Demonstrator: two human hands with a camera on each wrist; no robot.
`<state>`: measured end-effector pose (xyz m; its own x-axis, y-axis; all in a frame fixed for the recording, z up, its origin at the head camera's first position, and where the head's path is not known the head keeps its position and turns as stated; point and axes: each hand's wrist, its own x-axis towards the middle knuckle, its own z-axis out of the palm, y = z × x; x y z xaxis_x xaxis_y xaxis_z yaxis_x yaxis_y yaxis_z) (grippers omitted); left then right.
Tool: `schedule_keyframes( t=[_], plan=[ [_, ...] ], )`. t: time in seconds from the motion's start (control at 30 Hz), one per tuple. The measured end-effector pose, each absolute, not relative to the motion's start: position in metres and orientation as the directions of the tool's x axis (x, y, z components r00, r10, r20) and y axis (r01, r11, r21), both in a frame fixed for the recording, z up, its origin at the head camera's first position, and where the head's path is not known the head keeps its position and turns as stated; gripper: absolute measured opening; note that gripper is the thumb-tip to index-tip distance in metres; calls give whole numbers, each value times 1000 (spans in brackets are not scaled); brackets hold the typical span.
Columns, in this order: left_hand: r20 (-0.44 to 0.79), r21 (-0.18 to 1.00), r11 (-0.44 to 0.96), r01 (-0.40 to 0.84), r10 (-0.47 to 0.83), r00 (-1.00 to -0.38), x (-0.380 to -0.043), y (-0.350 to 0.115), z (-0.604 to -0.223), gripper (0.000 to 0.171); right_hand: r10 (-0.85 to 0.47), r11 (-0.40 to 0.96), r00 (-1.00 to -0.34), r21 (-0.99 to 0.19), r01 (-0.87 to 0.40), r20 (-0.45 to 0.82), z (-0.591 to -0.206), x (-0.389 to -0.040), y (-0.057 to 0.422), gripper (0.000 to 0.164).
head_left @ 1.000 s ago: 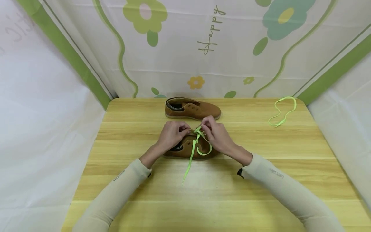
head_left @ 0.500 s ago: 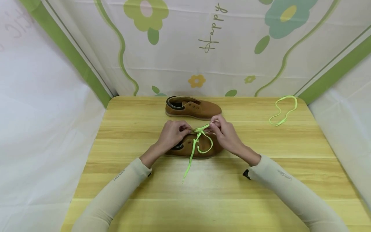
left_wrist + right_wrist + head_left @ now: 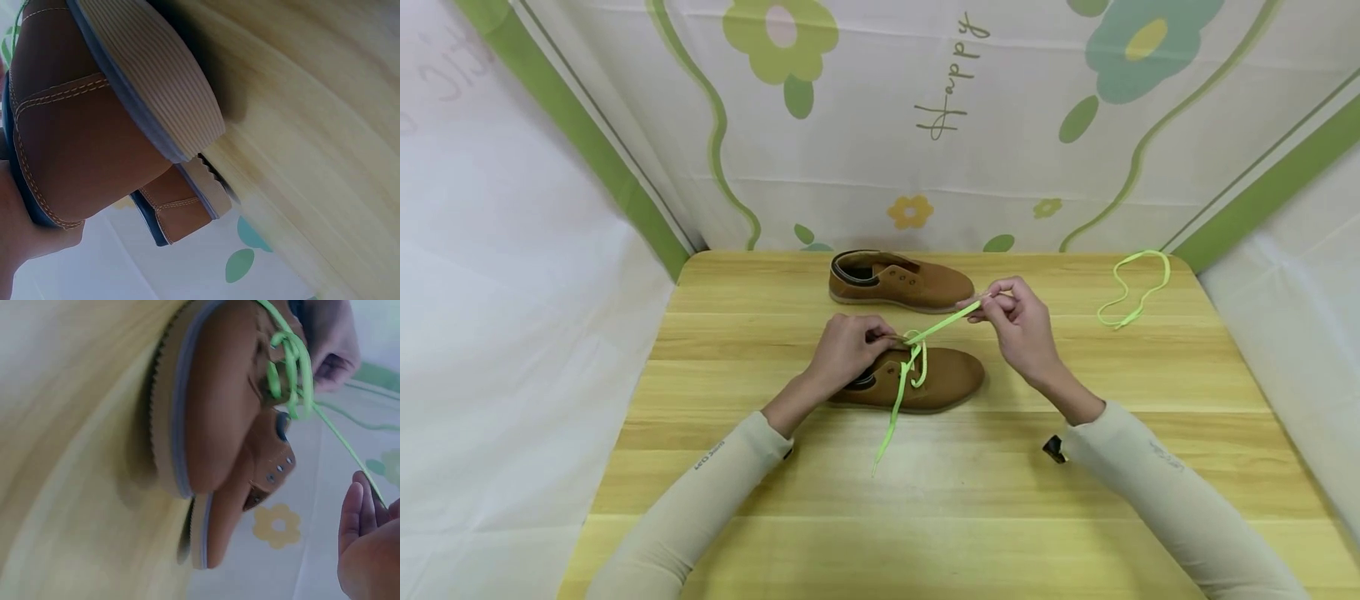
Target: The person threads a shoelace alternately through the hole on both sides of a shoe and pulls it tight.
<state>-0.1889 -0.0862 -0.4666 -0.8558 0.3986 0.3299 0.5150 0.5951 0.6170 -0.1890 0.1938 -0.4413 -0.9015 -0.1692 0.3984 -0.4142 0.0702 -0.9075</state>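
Note:
A brown shoe (image 3: 955,379) stands on the table, toe to the right, with a neon-green shoelace (image 3: 891,425) threaded at its eyelets. My left hand (image 3: 850,350) pinches the far eyelet flap of this shoe between thumb and fingers. To the right and above the toe, my right hand (image 3: 1022,329) pinches one length of the lace, stretched straight from the eyelets. The lace's other end hangs over the near side onto the table. In the right wrist view, green loops (image 3: 290,375) sit at the eyelets. The left wrist view shows the shoe's heel (image 3: 87,137); the left fingertips are hidden there.
Behind stands a matching brown shoe (image 3: 925,283) without a lace in its eyelets. A second green lace (image 3: 1165,271) lies at the table's back right corner. A flower-printed curtain (image 3: 850,167) rises along the back edge of the wooden table (image 3: 962,533).
My right hand has moved right and away from the shoe, drawing the lace out straight. The loop over the toe has shrunk. My left hand stays at the flap.

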Motion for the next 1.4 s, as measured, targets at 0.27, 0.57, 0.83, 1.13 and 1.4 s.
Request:
schedule_keyframes(
  t=[0.27,0.57,0.83,1.13,1.4],
  plan=[
    [331,617,596,514,397,-856,-187,-86,-466,4,-57,-15,-917,-919,-395,395,-431,-197,207,13],
    [353,587,598,546,418,-837,-185,-86,-466,6,18,-70,-945,-942,-327,326,-431,-201,219,13],
    [387,517,616,594,451,-804,-182,-87,-469,6,121,-168,-963,-951,-260,242,-426,-202,232,2],
    [410,449,618,645,499,-764,-179,-88,-471,6,109,-216,-981,-959,-184,163,-429,-199,243,5],
    [425,427,614,664,511,-747,-178,-89,-470,5,108,-214,-986,-966,-145,124,-438,-197,252,5]
  ],
)
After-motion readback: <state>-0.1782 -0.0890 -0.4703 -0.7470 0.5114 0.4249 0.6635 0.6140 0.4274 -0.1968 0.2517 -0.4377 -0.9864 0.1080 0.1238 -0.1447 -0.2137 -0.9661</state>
